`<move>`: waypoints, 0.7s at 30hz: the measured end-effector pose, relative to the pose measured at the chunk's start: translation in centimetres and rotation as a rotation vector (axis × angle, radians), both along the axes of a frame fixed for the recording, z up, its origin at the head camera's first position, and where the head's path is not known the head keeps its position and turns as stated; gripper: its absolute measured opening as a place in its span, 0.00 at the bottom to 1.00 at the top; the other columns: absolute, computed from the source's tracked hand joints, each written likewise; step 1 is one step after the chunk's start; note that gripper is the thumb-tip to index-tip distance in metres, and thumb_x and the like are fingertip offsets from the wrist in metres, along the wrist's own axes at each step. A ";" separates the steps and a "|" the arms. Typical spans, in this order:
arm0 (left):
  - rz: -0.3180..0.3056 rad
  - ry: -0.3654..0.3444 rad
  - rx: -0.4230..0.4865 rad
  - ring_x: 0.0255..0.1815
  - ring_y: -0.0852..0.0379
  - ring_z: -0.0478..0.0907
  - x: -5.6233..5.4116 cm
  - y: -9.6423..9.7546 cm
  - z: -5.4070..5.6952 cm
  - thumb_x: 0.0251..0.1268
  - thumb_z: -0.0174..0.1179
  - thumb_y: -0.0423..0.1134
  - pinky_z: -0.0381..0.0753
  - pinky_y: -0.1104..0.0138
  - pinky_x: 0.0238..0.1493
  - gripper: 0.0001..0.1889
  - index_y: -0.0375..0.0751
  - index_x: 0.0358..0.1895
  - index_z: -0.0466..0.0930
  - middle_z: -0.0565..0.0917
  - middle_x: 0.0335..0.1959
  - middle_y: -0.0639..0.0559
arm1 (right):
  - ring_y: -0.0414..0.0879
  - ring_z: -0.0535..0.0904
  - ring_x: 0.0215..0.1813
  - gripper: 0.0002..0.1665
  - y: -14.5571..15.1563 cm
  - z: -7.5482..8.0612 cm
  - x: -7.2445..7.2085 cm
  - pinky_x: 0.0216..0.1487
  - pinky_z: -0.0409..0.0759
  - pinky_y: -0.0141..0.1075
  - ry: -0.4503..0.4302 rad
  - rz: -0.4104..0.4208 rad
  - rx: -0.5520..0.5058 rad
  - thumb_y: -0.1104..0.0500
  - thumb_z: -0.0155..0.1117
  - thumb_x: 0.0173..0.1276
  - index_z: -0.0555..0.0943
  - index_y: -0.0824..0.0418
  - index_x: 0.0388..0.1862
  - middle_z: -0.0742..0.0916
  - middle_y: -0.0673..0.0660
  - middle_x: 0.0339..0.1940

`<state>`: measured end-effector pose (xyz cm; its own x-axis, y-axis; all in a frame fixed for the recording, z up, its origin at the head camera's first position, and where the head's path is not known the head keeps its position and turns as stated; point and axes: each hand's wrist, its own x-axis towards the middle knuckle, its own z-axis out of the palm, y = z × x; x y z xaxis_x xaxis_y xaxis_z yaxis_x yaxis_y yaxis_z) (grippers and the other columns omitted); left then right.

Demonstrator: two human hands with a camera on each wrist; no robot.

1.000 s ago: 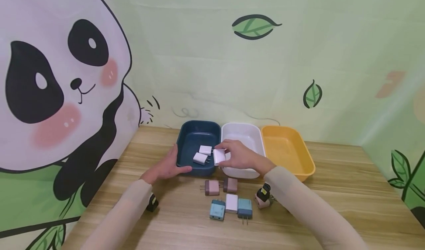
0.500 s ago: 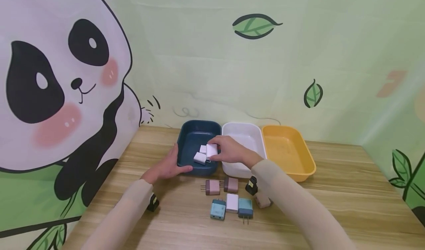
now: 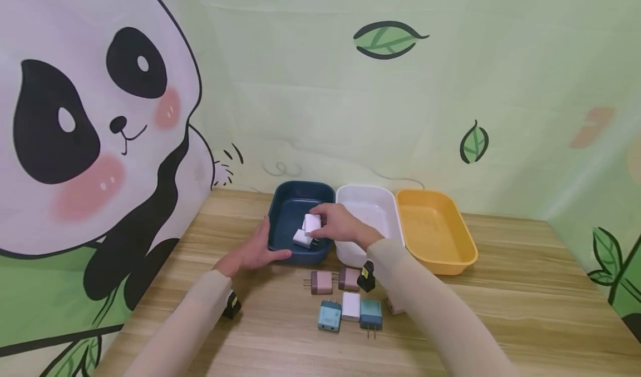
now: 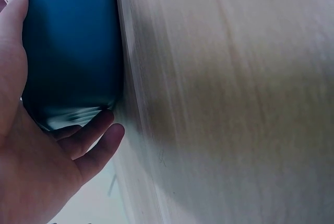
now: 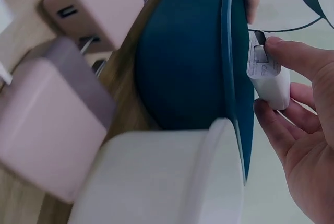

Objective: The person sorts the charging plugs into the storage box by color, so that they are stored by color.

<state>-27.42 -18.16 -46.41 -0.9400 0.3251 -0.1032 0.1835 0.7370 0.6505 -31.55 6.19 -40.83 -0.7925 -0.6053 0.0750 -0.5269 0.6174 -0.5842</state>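
Observation:
My right hand (image 3: 343, 223) pinches a white wall charger (image 3: 312, 224) between thumb and fingers over the dark blue bin (image 3: 282, 202). In the right wrist view, the held charger (image 5: 270, 80) shows small print and the thumb pressing its printed end. Beneath it another white charger (image 3: 302, 238) lies in the bin, and a further one is mostly hidden behind the held one. My left hand (image 3: 252, 249) rests against the bin's near left corner, thumb along the front rim. In the left wrist view, the left fingers (image 4: 99, 148) lie loosely at the bin's end.
A white bin (image 3: 368, 196) and a yellow bin (image 3: 435, 227) stand to the right. In front lie pink chargers (image 3: 321, 282), a white charger (image 3: 351, 307) and blue-green chargers (image 3: 329, 315). The right sleeve partly covers another pink charger (image 3: 394, 306). A panda-print backdrop (image 3: 280, 88) rises behind.
My right hand has moved left with the white charger, from the blue bin's right edge to above the chargers inside. My left hand has stayed at the bin's corner.

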 end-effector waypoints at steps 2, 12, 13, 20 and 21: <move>-0.001 0.000 -0.001 0.73 0.39 0.43 0.0 0.0 0.0 0.53 0.64 0.63 0.50 0.46 0.68 0.63 0.34 0.73 0.25 0.37 0.75 0.35 | 0.51 0.79 0.43 0.30 -0.3 -0.2 -0.1 0.43 0.79 0.33 -0.010 -0.009 -0.029 0.57 0.75 0.54 0.78 0.65 0.55 0.83 0.57 0.46; -0.008 0.007 -0.003 0.73 0.39 0.45 0.1 -0.1 0.1 0.52 0.64 0.64 0.51 0.47 0.68 0.64 0.32 0.73 0.26 0.38 0.75 0.33 | 0.46 0.79 0.44 0.27 -2.0 -1.2 -0.5 0.44 0.78 0.31 0.032 -0.024 -0.010 0.54 0.75 0.54 0.81 0.62 0.52 0.84 0.55 0.45; -0.009 0.006 -0.001 0.73 0.39 0.45 0.1 -0.1 0.1 0.52 0.64 0.64 0.51 0.47 0.69 0.64 0.31 0.73 0.25 0.38 0.74 0.33 | 0.46 0.79 0.44 0.27 -2.1 -1.3 -0.6 0.44 0.78 0.32 0.030 -0.032 -0.006 0.54 0.75 0.54 0.80 0.62 0.52 0.84 0.55 0.46; -0.011 0.007 0.005 0.73 0.39 0.44 0.1 -0.1 0.2 0.53 0.64 0.63 0.50 0.47 0.69 0.64 0.31 0.73 0.26 0.37 0.74 0.33 | 0.44 0.78 0.40 0.28 -2.8 -1.9 -1.0 0.40 0.77 0.30 0.027 -0.060 0.003 0.54 0.76 0.53 0.81 0.63 0.51 0.85 0.55 0.42; -0.012 0.010 0.008 0.73 0.39 0.45 0.1 -0.1 0.2 0.52 0.64 0.63 0.50 0.47 0.69 0.64 0.31 0.73 0.26 0.38 0.74 0.33 | 0.43 0.78 0.39 0.28 -2.9 -2.1 -1.1 0.39 0.77 0.30 0.031 -0.060 0.010 0.53 0.76 0.53 0.81 0.63 0.51 0.85 0.54 0.41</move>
